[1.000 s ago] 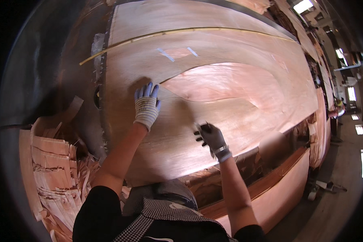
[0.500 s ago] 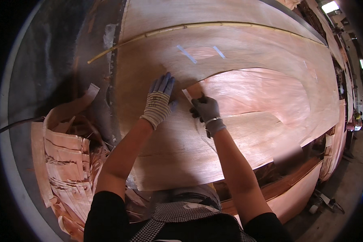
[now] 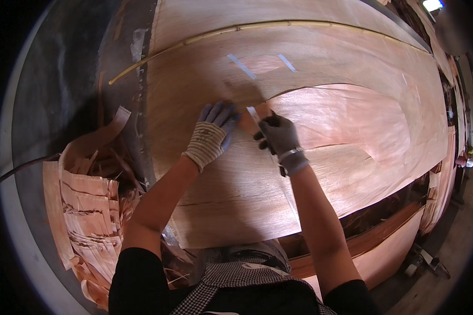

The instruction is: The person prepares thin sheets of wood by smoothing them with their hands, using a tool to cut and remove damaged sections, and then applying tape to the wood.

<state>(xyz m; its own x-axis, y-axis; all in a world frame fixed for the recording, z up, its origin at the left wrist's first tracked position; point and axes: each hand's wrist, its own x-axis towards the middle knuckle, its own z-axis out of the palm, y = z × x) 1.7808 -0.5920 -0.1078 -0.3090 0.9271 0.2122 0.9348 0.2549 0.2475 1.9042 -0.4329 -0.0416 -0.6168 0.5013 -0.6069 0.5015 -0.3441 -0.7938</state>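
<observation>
A large pale wood veneer sheet [image 3: 215, 194] lies before me, with a long, pinker veneer piece [image 3: 347, 113] set into it. My left hand [image 3: 211, 128], in a striped glove with blue-grey fingers, rests palm down on the sheet near the left tip of the pink piece, fingers extended. My right hand [image 3: 278, 135], in a grey glove with dark fingertips, is closed round a narrow whitish strip of tape [image 3: 253, 113]. The strip's upper end sticks out past the fingers, while its thin lower length trails toward the near edge. The fingers' undersides are hidden.
A thin yellow bamboo pole [image 3: 236, 27] spans the far part of the sheet. Two blue tape strips [image 3: 242, 66] cross a small pink patch. Torn veneer scraps [image 3: 92, 210] pile up at the left. More veneer [image 3: 373, 252] lies below the near right edge.
My right hand has shifted a little right with the tape. My left hand has slid slightly right, its fingers now nearer the tip of the pink piece. The view has shifted slightly.
</observation>
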